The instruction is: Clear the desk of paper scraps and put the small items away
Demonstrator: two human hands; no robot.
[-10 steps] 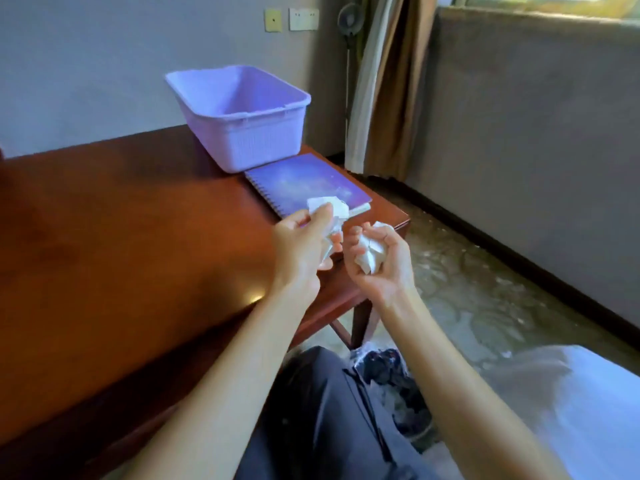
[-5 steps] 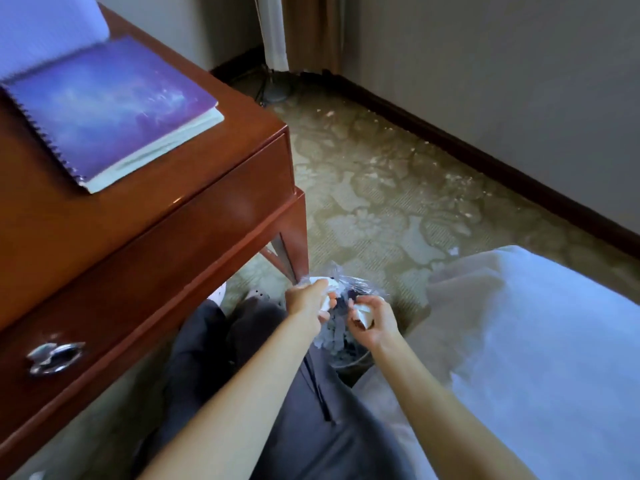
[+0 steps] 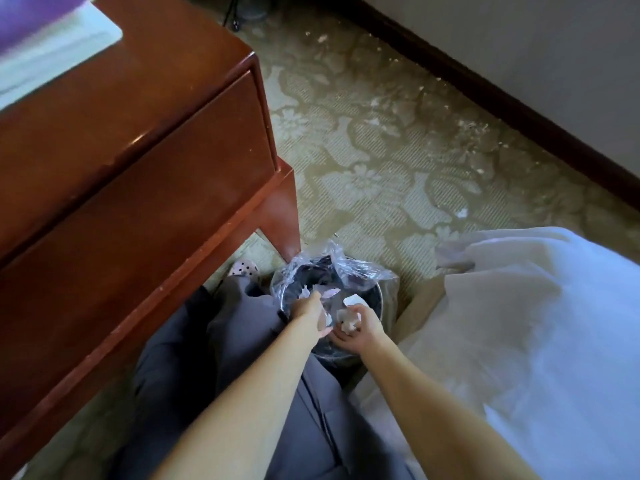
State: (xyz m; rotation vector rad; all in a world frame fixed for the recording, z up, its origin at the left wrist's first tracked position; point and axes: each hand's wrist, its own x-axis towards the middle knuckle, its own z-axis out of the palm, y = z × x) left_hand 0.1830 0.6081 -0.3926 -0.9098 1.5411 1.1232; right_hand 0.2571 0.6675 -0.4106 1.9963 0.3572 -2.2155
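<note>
The wooden desk (image 3: 138, 168) fills the left and a white bed (image 3: 536, 341) the right. Between them on the carpet stands a plastic-lined waste bin (image 3: 346, 271). Over its mouth, the left grip (image 3: 310, 311) points downward, and I cannot tell whether it is apart or together. The right grip (image 3: 362, 329) is clamped on a crumpled paper scrap (image 3: 348, 322).

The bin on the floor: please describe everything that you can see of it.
The bin is small, round and dark, with a metal-looking rim. A clear plastic liner sits in it, crumpled and rising above the rim at the far side. It stands upright on the carpet, beside the desk leg, close to the person's knee. White scraps show inside. Both hands are over its mouth: the left hand reaches in, the right hand holds crumpled paper.
</note>
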